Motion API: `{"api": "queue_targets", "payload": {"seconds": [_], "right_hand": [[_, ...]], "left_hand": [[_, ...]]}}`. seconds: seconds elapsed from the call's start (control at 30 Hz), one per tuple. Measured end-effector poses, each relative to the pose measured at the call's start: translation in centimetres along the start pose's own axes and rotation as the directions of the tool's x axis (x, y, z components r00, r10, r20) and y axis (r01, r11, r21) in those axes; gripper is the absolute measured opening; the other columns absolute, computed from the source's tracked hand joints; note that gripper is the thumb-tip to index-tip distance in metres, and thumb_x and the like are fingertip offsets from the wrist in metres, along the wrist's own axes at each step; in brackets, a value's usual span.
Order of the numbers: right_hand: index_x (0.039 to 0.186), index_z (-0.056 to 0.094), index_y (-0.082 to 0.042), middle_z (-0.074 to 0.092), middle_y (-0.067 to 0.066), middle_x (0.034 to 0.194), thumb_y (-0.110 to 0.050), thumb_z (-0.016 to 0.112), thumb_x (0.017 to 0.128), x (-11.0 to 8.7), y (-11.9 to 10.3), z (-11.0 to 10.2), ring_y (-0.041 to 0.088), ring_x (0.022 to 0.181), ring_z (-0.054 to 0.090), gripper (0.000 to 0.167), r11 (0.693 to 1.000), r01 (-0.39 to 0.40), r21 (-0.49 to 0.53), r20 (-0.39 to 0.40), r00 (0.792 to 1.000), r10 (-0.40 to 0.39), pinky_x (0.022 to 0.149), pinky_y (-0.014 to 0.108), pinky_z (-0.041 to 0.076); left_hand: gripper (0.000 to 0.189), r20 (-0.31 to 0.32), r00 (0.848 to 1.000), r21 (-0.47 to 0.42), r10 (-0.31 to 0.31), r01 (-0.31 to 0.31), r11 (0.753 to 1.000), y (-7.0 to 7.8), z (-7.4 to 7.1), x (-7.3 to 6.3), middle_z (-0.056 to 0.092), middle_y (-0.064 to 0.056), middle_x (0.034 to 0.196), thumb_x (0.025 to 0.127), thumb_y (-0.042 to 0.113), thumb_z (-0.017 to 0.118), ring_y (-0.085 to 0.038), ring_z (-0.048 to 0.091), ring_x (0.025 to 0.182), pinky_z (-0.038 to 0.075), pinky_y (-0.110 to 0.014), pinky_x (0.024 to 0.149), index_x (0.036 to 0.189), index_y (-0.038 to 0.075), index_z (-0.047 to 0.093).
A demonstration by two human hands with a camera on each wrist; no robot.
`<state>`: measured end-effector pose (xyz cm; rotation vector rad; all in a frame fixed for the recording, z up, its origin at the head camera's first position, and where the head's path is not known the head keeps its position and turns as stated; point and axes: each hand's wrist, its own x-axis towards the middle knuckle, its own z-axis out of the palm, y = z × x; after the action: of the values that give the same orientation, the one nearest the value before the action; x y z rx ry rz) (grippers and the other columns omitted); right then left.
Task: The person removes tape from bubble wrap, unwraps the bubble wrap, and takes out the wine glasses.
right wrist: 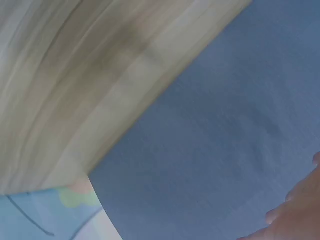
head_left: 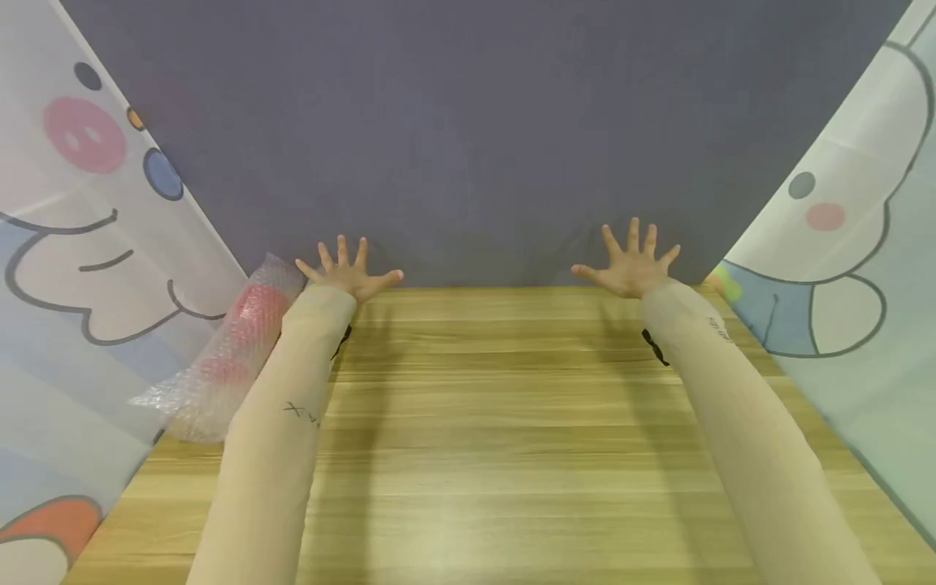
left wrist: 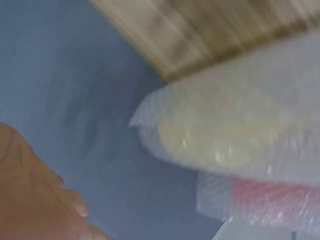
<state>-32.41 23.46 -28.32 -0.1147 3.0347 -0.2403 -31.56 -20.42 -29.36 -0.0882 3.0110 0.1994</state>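
My left hand (head_left: 345,275) reaches out over the far edge of the wooden table with its fingers spread and holds nothing. Level with it on the other side, my right hand (head_left: 630,270) is spread the same way, also holding nothing. Just left of my left forearm lies a bundle in clear bubble wrap (head_left: 237,345), with something red inside. In the left wrist view a wrapped pale yellow thing (left wrist: 220,142) shows above a wrapped red one (left wrist: 275,197), both apart from the hand. The right wrist view shows only part of the right hand (right wrist: 295,215).
The wood-grain table (head_left: 483,455) spreads below my forearms. A plain dark grey panel (head_left: 483,146) rises behind its far edge. Cartoon-printed cloth walls (head_left: 826,244) flank the table left and right.
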Motion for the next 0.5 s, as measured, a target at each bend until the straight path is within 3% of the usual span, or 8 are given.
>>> {"api": "queue_targets", "payload": {"seconds": [0.13,0.3,0.4,0.5], "right_hand": [[0.146,-0.014,-0.021,-0.033,0.022,0.143,-0.08,0.024,0.078,-0.9,0.8,-1.0,0.047,0.128,-0.031,0.098,0.999,0.044,-0.02,-0.039,0.998,-0.045,0.087,0.079,-0.018],[0.146,-0.012,-0.02,-0.022,0.025,0.147,-0.077,0.025,0.08,-2.6,1.8,-1.8,0.049,0.132,-0.021,0.095,0.996,0.082,-0.019,-0.103,0.991,-0.084,0.091,0.078,-0.013],[0.148,-0.003,-0.013,-0.01,0.028,0.15,-0.075,0.026,0.082,-3.8,1.9,-1.8,0.051,0.134,-0.011,0.095,0.995,0.095,-0.021,-0.148,0.984,-0.097,0.093,0.078,-0.011],[0.147,0.011,-0.005,0.005,0.03,0.149,-0.073,0.03,0.083,-5.3,1.5,-1.2,0.052,0.134,0.002,0.095,0.994,0.11,-0.02,-0.183,0.977,-0.112,0.096,0.077,-0.005]], "left_hand": [[0.1,-0.005,0.999,0.002,0.044,-0.044,0.999,-1.1,-1.1,-1.5,-0.028,-0.019,0.147,0.076,0.082,0.017,-0.05,-0.027,0.129,-0.021,-0.075,0.089,0.146,0.018,-0.015],[0.103,0.02,0.996,-0.007,0.086,-0.086,0.996,-1.0,-2.3,-3.6,-0.024,-0.022,0.148,0.074,0.085,0.016,-0.052,-0.024,0.129,-0.019,-0.076,0.091,0.146,0.017,-0.012],[0.104,-0.014,0.994,-0.005,0.11,-0.111,0.994,-0.5,-2.4,-4.9,-0.012,-0.023,0.151,0.073,0.085,0.017,-0.052,-0.014,0.133,-0.011,-0.075,0.097,0.148,0.017,-0.006],[0.099,-0.089,0.985,-0.011,0.151,-0.152,0.988,-0.1,-2.0,-6.5,0.003,-0.024,0.152,0.078,0.08,0.022,-0.051,0.004,0.135,0.004,-0.071,0.103,0.149,0.013,0.004]]}}
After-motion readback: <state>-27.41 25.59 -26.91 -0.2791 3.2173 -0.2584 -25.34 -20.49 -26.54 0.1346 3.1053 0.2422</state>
